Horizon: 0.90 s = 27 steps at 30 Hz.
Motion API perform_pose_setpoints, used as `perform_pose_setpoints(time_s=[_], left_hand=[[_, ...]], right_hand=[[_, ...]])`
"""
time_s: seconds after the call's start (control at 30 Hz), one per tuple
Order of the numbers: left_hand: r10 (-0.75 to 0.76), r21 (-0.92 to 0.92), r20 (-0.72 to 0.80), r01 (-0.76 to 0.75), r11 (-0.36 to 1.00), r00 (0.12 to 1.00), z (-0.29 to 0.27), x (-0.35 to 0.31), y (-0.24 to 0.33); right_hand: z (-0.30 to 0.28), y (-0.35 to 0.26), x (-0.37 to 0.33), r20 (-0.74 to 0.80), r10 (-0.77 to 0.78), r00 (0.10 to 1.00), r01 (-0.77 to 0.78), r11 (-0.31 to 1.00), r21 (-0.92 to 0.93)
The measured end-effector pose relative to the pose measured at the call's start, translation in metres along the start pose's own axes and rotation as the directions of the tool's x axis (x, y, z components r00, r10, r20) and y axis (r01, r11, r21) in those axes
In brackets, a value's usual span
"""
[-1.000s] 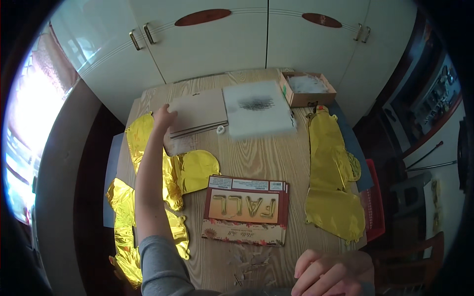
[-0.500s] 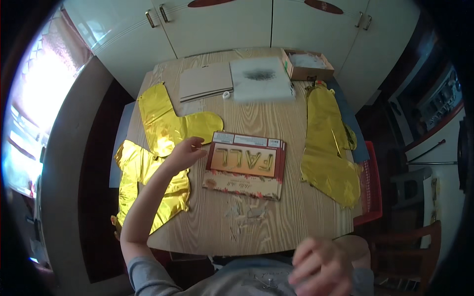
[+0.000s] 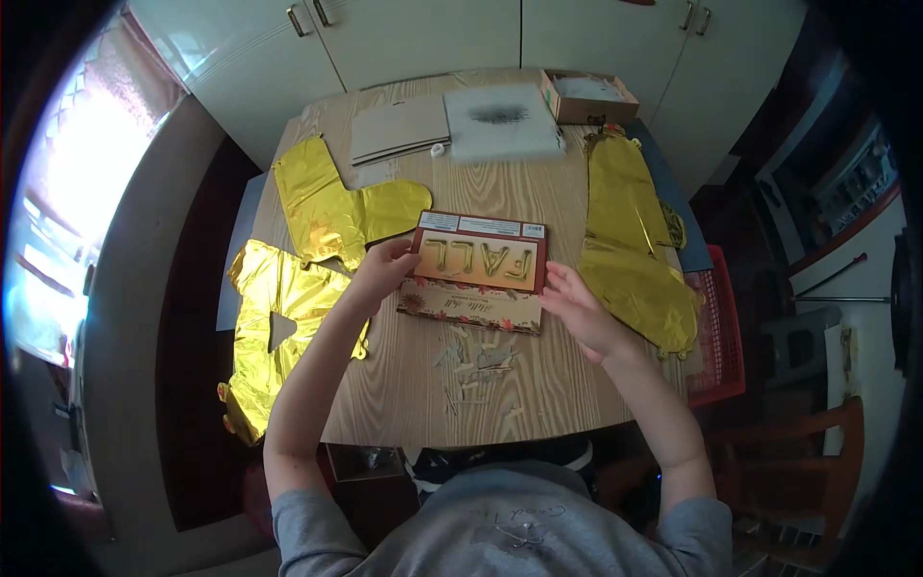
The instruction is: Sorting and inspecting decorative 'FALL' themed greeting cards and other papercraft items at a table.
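Observation:
A flat cardboard package (image 3: 478, 266) lies on the table in front of me, dark red at its far part and cream with a leaf print at its near part. Gold balloon letters are pictured on it, upside down to me. My left hand (image 3: 382, 272) is closed at its left edge, with the fingertips curled onto the rim. At the right edge is my right hand (image 3: 584, 308), fingers apart, their tips touching or very near the side. Left of the package lie two flat gold foil balloons, one farther (image 3: 332, 207) and one nearer (image 3: 288, 337); the nearer passes behind my left forearm.
Another gold foil balloon (image 3: 630, 240) lies along the table's right side. Small grey scraps (image 3: 481, 361) sit near the front edge. Grey-brown boards (image 3: 399, 128), a white sheet with a dark smudge (image 3: 502, 135) and an open box (image 3: 591, 99) stand at the back. A red basket (image 3: 721, 327) is at right.
My right hand has come up from my lap to the package's right edge. My left hand has moved onto its left edge. The view has tilted slightly downward.

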<state>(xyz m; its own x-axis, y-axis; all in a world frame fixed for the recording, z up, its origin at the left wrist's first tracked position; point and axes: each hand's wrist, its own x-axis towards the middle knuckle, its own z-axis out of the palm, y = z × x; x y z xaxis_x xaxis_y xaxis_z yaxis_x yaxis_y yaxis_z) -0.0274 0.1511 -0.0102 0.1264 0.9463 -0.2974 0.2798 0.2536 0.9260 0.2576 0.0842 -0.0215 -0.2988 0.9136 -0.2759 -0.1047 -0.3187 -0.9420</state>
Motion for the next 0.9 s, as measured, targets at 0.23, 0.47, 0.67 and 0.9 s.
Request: perform_pose_setpoints(time_s=[0.23, 0.47, 0.67, 0.9], left_hand=[[0.092, 0.034, -0.045, -0.091, 0.995, 0.995, 0.000, 0.004, -0.006], [0.090, -0.177, -0.099, -0.107, 0.978, 0.991, 0.004, 0.003, -0.004], [-0.064, -0.345, 0.101, 0.095, 0.934, 0.993, 0.007, -0.001, 0.001], [0.291, -0.380, 0.021, -0.262, 0.887, 0.957, 0.008, -0.027, 0.010]], right_hand=[[-0.011, 0.014, 0.005, 0.001, -0.019, 1.000, 0.019, 0.998, 0.067], [-0.009, 0.009, 0.003, 0.012, -0.005, 1.000, 0.003, 0.986, 0.164], [-0.007, 0.004, -0.001, 0.012, 0.020, 1.000, -0.022, 0.982, 0.186], [-0.006, -0.014, 0.013, -0.052, -0.417, 0.907, 0.417, 0.909, -0.021]])
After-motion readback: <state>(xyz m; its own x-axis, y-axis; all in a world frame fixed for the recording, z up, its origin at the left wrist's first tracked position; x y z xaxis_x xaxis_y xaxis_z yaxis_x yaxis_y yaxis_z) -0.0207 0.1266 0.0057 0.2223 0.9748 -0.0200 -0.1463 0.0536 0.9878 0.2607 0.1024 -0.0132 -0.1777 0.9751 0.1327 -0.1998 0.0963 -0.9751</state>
